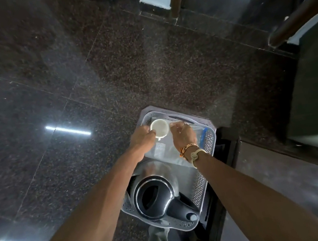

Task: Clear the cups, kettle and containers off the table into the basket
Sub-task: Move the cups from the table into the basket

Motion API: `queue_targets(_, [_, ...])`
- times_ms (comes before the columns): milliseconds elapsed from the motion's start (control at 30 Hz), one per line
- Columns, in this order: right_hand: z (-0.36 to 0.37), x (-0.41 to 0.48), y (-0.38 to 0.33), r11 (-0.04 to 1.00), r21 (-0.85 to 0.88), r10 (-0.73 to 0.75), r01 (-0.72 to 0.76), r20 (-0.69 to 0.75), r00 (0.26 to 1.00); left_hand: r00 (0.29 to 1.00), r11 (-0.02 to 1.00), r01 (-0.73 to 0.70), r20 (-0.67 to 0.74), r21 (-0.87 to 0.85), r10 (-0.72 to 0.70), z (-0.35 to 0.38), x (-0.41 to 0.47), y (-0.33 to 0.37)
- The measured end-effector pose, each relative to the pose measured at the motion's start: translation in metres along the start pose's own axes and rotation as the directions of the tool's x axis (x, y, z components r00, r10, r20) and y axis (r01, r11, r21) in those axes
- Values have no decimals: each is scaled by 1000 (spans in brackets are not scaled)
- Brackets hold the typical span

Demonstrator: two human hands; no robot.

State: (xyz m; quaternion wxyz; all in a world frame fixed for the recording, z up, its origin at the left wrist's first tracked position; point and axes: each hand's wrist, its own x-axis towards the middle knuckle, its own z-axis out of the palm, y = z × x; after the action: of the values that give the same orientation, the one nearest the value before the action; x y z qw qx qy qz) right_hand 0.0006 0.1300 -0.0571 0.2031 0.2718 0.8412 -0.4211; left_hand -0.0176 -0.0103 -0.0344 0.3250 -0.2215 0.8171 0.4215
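A: Just beyond the left hand (142, 139), over the basket (207, 139), sits the white cup (160, 130), fingers curled round its side.
B: Light, brittle; hold its wall. The right hand (183, 135) beside it: grip unclear.

Carrier: grey perforated basket (210, 143), set low over a dark speckled tile floor (62, 77); what its base rests on is hidden.

Contents:
- White cup (160, 131), upright, between the left fingers (149, 135) and right fingers (176, 127).
- Clear container (164, 151), flat, beneath both sets of fingers.
- Steel kettle (156, 196) with black lid, on the wrist side of the fingers, at the basket's near end.
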Motion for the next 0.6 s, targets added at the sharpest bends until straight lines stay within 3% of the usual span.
queue_targets(133, [-36,-30,16,986,-168,1,10,71,998,999,982,43,19,-187,-40,-9,-41,11])
queue_targets(333, [-112,-111,31,999,37,7,-7,-14,1000,995,941,-5,94,-339,40,3,-134,41])
queue_targets(433, [-146,-152,52,994,95,-42,46,-49,998,990,933,-100,57,-344,127,34,-191,56])
queue_targets(600, [-196,-211,99,988,124,-74,88,-111,991,978,946,-136,111,-294,175,101,-268,63])
